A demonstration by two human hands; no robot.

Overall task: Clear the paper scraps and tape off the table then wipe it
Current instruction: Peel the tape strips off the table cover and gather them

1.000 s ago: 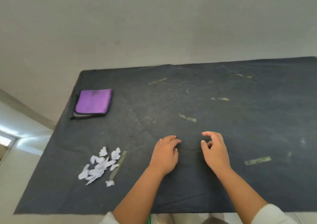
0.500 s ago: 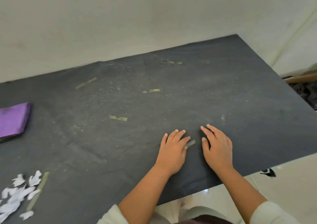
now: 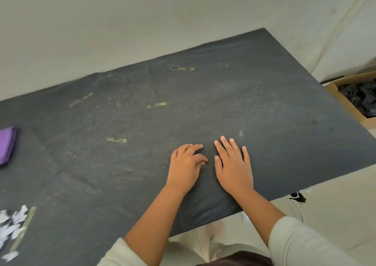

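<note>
My left hand point(image 3: 186, 164) lies on the black-covered table point(image 3: 264, 102) near its front edge. Its fingers are curled and its thumb and fingertips pinch at a short tape strip point(image 3: 204, 165), which they almost hide. Just to the right, my right hand point(image 3: 234, 168) presses flat on the cloth with straight fingers. More olive tape strips are stuck at the back point(image 3: 182, 68), the middle point(image 3: 156, 105), the left middle point(image 3: 116, 140) and the back left point(image 3: 81, 99). White paper scraps point(image 3: 10, 225) lie at the front left beside another tape strip point(image 3: 24, 227).
A folded purple cloth point(image 3: 7, 145) sits at the left edge. White dust specks cover the table's middle. On the floor to the right stands an open cardboard box point(image 3: 333, 90) holding something black. A pale wall runs behind the table.
The view swung right across the table. Both hands moved from the middle to the right front. My left fingers curled over the tape strip that lay between the hands; my right hand stays flat.
</note>
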